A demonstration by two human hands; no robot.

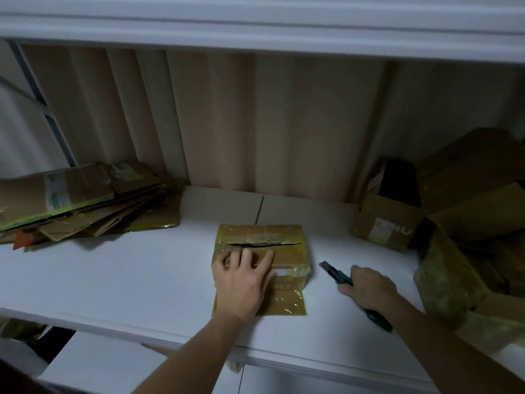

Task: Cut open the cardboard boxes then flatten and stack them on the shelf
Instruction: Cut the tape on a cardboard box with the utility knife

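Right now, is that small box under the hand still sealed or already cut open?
Cut open along the top: the small box shows a dark jagged slit across its taped seam, just beyond the left hand pressing on it. It is not yet flattened.

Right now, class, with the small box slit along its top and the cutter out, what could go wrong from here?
1. The right hand grips the cutter with its dark tip pointing toward the left hand, which presses the small box; another stroke could nick the fingers.
2. The flattened stack lies unevenly fanned, so added pieces may slide off the shelf.
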